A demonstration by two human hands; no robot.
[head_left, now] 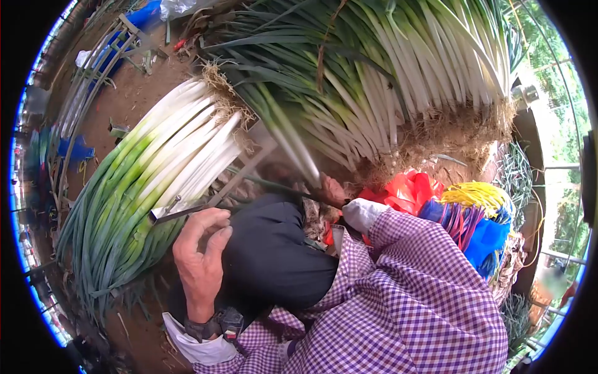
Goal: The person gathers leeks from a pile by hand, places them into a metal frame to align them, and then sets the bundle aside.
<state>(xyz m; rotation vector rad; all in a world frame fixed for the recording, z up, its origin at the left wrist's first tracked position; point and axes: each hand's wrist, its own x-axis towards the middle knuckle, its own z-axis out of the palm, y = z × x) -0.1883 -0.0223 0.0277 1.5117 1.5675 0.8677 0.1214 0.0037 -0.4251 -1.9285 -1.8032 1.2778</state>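
Note:
My left hand [200, 258] is raised over the dark trouser leg with its fingers curled. Its thumb and index finger stand apart, with nothing seen between them. Close to its fingertips lies the end of a metal bar [176, 214]. Partly hidden by the sleeve and blurred, my right hand [335, 189] is closed at the root end of a few long green onions [294, 144] that slant out of the large pile. To the left, a bundle of cleaned green onions [162, 146] rests with white ends and roots toward the upper right.
A large pile of green onions [430, 68] fills the top, roots facing me. At right are a red plastic bag [414, 192], yellow ties [476, 196], purple ties [451, 221] and a blue bag [489, 243]. A metal rack [93, 93] stands far left.

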